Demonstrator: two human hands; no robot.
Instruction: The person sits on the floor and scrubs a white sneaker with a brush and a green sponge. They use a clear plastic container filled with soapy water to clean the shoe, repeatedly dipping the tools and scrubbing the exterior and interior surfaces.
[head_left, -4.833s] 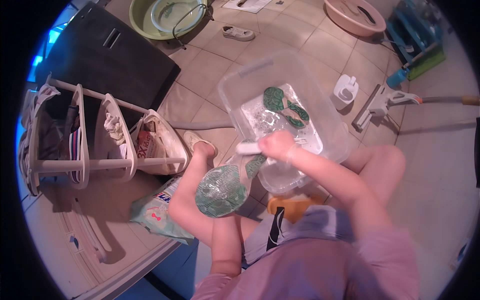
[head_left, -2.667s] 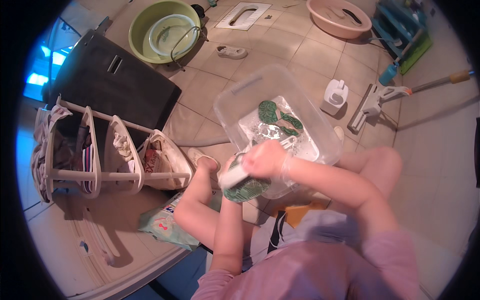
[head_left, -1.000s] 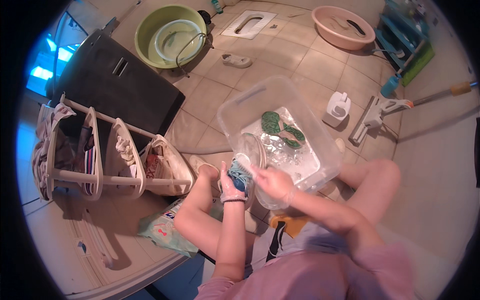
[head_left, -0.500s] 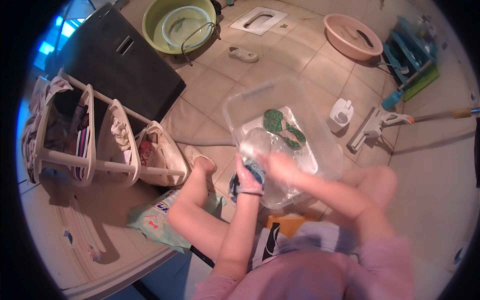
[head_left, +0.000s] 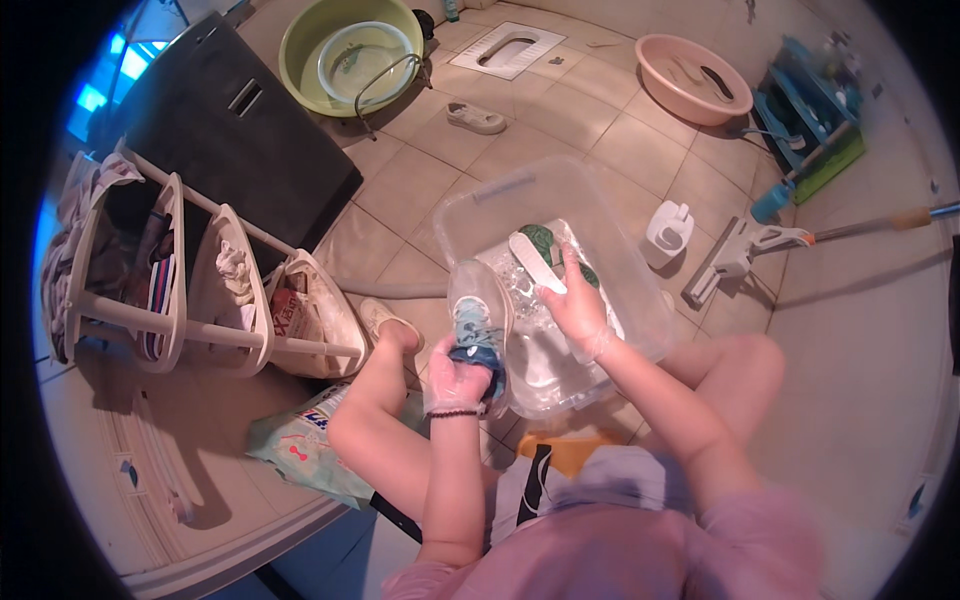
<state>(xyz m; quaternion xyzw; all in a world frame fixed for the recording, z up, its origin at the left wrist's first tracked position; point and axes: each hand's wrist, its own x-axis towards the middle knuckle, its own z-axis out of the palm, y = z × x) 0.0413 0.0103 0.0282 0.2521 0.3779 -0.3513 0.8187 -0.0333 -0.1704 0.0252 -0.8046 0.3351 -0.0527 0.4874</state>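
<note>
In clear plastic gloves, both my hands are over a see-through plastic tub (head_left: 600, 200) with water in it. My left hand (head_left: 456, 380) is closed around the heel end of a blue sneaker (head_left: 477, 318), its pale toe pointing away from me at the tub's left side. A white brush (head_left: 535, 260) with a long flat back is in my right hand (head_left: 580, 318), apart from the sneaker; its bristles do not show. Beneath the brush lie green patterned insoles (head_left: 541, 237), partly covered by it and my fingers.
Right of the tub stands a white jug (head_left: 670, 232), beside a floor squeegee (head_left: 735, 260). Farther off are a pale sneaker (head_left: 475, 118), a pink basin (head_left: 655, 60) and a green basin (head_left: 300, 50). A rack with clothes (head_left: 225, 330) stands left, a grey hose (head_left: 395, 290) near it.
My right hand has drawn away from the sneaker to the right, bringing the brush into plain view over the insoles. My left hand and the sneaker have shifted left and turned, showing the laces.
</note>
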